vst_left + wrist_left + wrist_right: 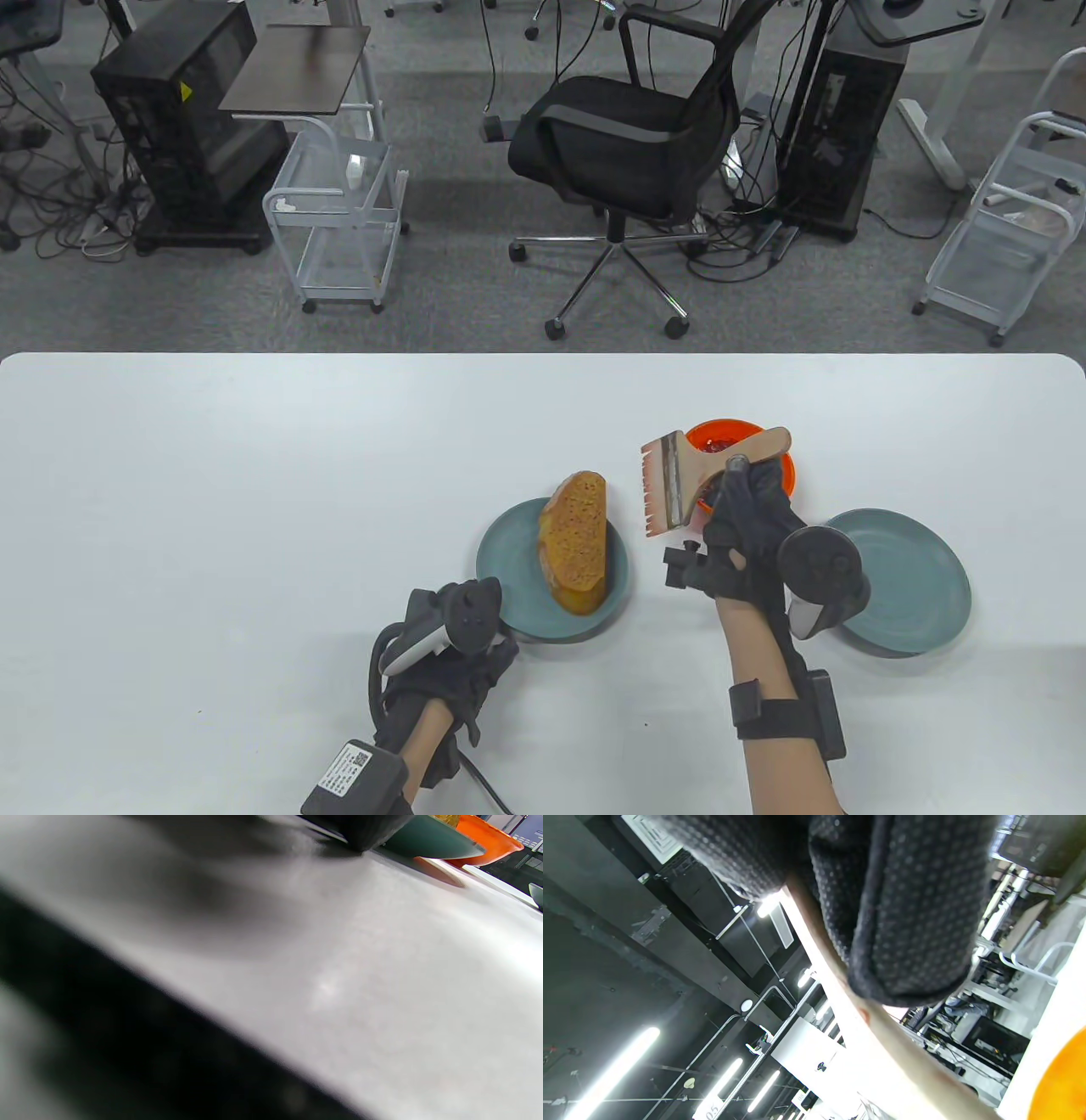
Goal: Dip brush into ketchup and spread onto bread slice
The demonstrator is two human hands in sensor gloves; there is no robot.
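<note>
The right hand (747, 526) grips the wooden-handled flat brush (679, 484) by its handle, red-tipped bristles pointing toward seven o'clock, over the orange ketchup bowl (785, 484). At the bowl's eight o'clock, the brown bread slice (577, 539) lies on a teal round plate (501, 569). The left hand (458, 654) rests at that plate's seven o'clock rim; whether its fingers are curled or spread, I cannot tell.

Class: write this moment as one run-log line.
right hand: holds brush above table | bread slice: on plate | left hand: beside plate
</note>
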